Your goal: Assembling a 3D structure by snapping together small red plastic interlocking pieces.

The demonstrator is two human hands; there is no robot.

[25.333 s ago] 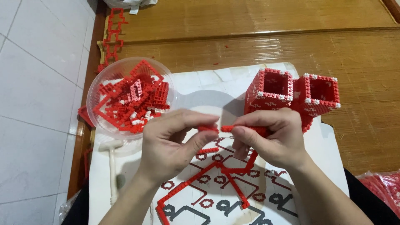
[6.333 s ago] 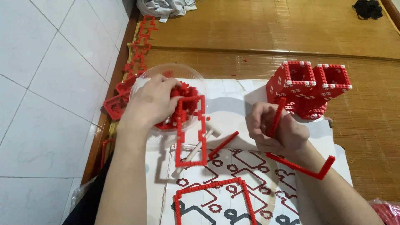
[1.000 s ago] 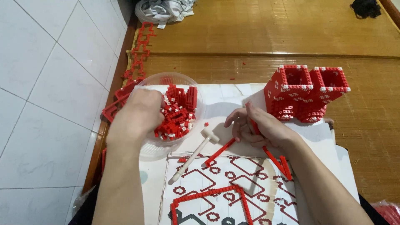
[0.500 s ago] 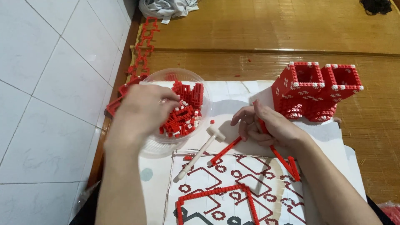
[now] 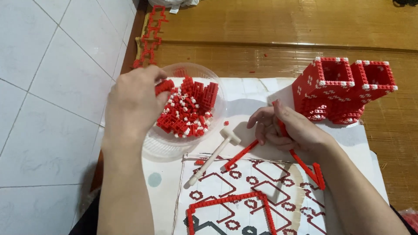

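**Mia:** How much of the block building was done?

**Ben:** A good bit. Two square red towers with white dots stood joined together at about 2 o'clock. They looked built up, open at the top. On the pattern sheet at 6 o'clock, one bent red strip lay along the drawn lines. Most of the drawn shapes were bare, so I think a lot was left to do.

**Mia:** Were there more blocks to use?

**Ben:** Lots. The clear bowl at about 10 o'clock was full of small red and white blocks. A chain of red frames lay on the floor at 11 o'clock.

**Mia:** What did the left hand do?

**Ben:** The left hand was down at the bowl's left edge, palm down, fingers curled in. The fingertips were at a small red block at the top of the pile. It looked like a pinch, but I could not tell for sure.

**Mia:** And the right hand?

**Ben:** The right hand rested on the white board near the middle, just left of the towers. Its fingers were closed around a long thin red strip that ran down to 5 o'clock.

**Mia:** Anything between the hands?

**Ben:** A little white hammer lay there, with a short red stick just beside it
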